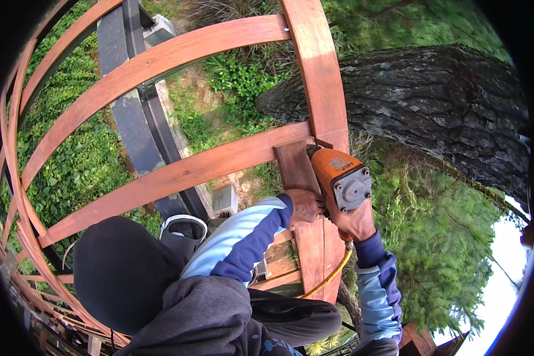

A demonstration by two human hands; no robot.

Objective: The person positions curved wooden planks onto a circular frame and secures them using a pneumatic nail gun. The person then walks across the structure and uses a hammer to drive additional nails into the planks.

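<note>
My right hand is wrapped round the grip of an orange nail gun with a grey end cap. The gun's dark nose meets the joint where a reddish crosswise beam reaches the long plank. Beside the nose, a short, darker wooden board lies against the crosswise beam. My left hand is closed at the near end of this board, close to the gun; some of its fingertips are hidden. From the gun's grip a yellow air hose runs down over the wood.
Several reddish beams curve across the left, above a dark steel beam and green plants. A thick tree trunk leans in from the right, near the plank. My grey shoe and bent knees are low in view. Gaps between beams drop to the ground.
</note>
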